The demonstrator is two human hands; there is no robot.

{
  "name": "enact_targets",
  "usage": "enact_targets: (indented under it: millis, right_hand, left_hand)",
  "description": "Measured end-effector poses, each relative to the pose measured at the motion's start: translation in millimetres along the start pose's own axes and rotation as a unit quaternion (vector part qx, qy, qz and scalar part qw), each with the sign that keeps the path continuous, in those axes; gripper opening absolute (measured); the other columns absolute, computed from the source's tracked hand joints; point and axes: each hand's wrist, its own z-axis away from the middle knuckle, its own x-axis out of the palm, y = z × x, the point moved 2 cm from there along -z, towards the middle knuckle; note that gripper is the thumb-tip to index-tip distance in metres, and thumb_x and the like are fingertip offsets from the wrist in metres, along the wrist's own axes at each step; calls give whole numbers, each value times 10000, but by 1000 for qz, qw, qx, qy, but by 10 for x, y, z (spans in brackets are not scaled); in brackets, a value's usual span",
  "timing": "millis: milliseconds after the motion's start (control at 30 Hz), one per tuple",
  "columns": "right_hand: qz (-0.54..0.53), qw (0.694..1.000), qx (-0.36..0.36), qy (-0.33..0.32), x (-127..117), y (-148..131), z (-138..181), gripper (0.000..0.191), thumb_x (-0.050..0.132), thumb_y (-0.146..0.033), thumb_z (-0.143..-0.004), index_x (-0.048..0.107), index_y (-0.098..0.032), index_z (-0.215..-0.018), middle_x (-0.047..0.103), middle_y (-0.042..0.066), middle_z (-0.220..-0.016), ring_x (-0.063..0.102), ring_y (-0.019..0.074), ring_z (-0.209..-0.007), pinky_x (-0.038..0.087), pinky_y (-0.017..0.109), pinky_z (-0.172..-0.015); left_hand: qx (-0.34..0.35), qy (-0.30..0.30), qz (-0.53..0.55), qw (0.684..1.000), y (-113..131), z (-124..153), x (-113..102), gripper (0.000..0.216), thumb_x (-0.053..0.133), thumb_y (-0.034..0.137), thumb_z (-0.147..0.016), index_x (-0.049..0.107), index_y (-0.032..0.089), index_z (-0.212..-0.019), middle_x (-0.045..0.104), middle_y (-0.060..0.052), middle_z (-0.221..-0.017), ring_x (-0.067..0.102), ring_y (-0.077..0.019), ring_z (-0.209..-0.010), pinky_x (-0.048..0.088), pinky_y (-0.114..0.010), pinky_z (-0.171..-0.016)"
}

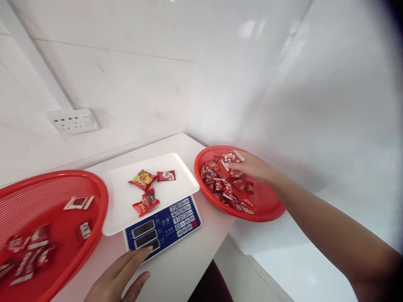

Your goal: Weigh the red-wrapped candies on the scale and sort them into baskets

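Note:
My right hand (253, 165) is over the right red basket (270, 205), its fingers closed on red wrapped candies (233, 157); part of the grip is hidden. Beneath it lies a heap of small red-wrapped candies (220, 184). My left hand (121, 274) is open, fingers stretched out, with its fingertips at the front edge of the digital scale (163, 228) beside the displays. On the scale's white tray (126, 212) lie a yellow-and-red packet (143, 179), a small dark red packet (166, 175) and red wrapped candy (147, 202).
Another red basket (97, 184) stands at the left, with several scattered wrapped candies (34, 251) inside. The white table (176, 144) meets a tiled wall behind, which carries a power socket (74, 121). The right basket overhangs the table's right edge.

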Motion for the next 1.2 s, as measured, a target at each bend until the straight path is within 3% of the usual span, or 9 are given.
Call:
enact_targets:
  millis: [167,300,400,533,633,700,833,1000,1200]
  right_hand:
    - [25,990,-59,-128,735,-498,5,181,629,-337,-736,584,-195,-838,645,19,-727,610,140,-616,509,237,-519]
    - [67,962,-107,-241,1333,-643,-142,166,637,-306,-726,540,-191,-796,621,12,-698,604,133,-601,507,224,-476]
    - [119,953,-101,-259,1544,-676,-232,208,661,-320,-707,523,-188,-792,615,11,-685,600,132,-578,511,228,-470]
    - [154,952,-122,-236,1567,-710,-282,237,646,-334,-720,552,-179,-873,630,36,-725,621,156,-641,512,231,-477]
    - [179,940,-157,-244,1550,-723,-283,360,640,-388,-725,586,-193,-1023,649,81,-967,635,181,-761,518,239,-502]
    - [212,931,-183,-234,1533,-729,-269,401,616,-419,-744,600,-206,-1084,617,96,-1109,635,202,-835,527,266,-557]
    - [259,922,-218,-186,1473,-748,-189,337,508,-354,-836,617,-206,-1118,639,91,-1107,625,228,-940,519,342,-756]
    - [202,927,-266,-173,1493,-782,-57,476,437,-123,-832,503,-270,-1280,524,30,-1329,529,207,-1158,461,380,-941]
    - [175,919,-290,-204,1548,-789,-6,554,399,-140,-853,385,-315,-1379,423,-22,-1417,398,192,-1290,362,421,-1061]
  left_hand:
    - [-54,-32,-20,998,178,-55,-160,304,504,375,-874,562,293,-1161,703,19,-1066,680,-124,-917,540,-169,-758]
    - [-101,-63,-15,993,200,20,-261,319,487,359,-884,552,296,-1190,688,3,-1100,665,-135,-962,542,-203,-788]
    - [-125,-65,-10,990,162,113,-324,327,493,355,-879,551,305,-1197,690,2,-1091,668,-143,-952,546,-215,-787]
    - [-145,-63,10,987,106,188,-356,332,509,342,-870,555,315,-1197,687,0,-1097,667,-148,-952,547,-213,-786]
    - [-150,-67,30,986,101,180,-344,327,501,323,-874,559,316,-1195,683,-5,-1105,660,-151,-966,546,-225,-799]
    - [-149,-70,40,986,116,158,-335,335,496,317,-876,550,316,-1207,675,-7,-1120,652,-153,-983,545,-235,-810]
    - [-150,-80,51,984,158,131,-327,347,497,315,-875,538,320,-1220,670,-3,-1127,648,-152,-987,549,-236,-806]
    - [-153,-83,54,983,198,135,-323,342,497,309,-875,541,325,-1214,673,5,-1116,651,-146,-975,549,-232,-806]
    - [-148,-102,43,983,232,158,-321,342,467,320,-895,522,294,-1232,654,-18,-1150,633,-150,-1010,537,-245,-834]
